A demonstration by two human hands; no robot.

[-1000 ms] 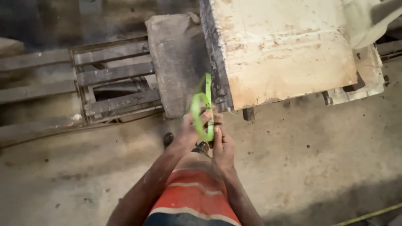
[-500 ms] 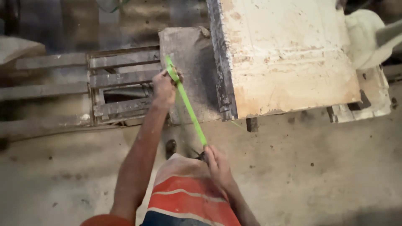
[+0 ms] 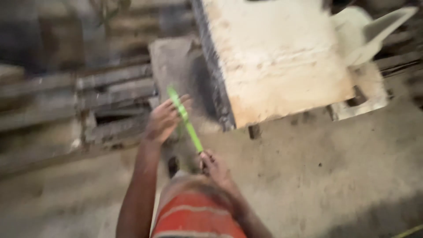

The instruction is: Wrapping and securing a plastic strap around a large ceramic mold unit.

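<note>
Green strap (image 3: 185,119) stretched between both hands — left hand (image 3: 162,121), right hand (image 3: 213,165).

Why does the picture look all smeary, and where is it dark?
Head view: the whole frame is motion-blurred, so the left hand, right hand and the green strip stretched between them have soft edges; the pale board is the brightest area; the wooden pallet and upper left corner sit in dim shadow.
</note>
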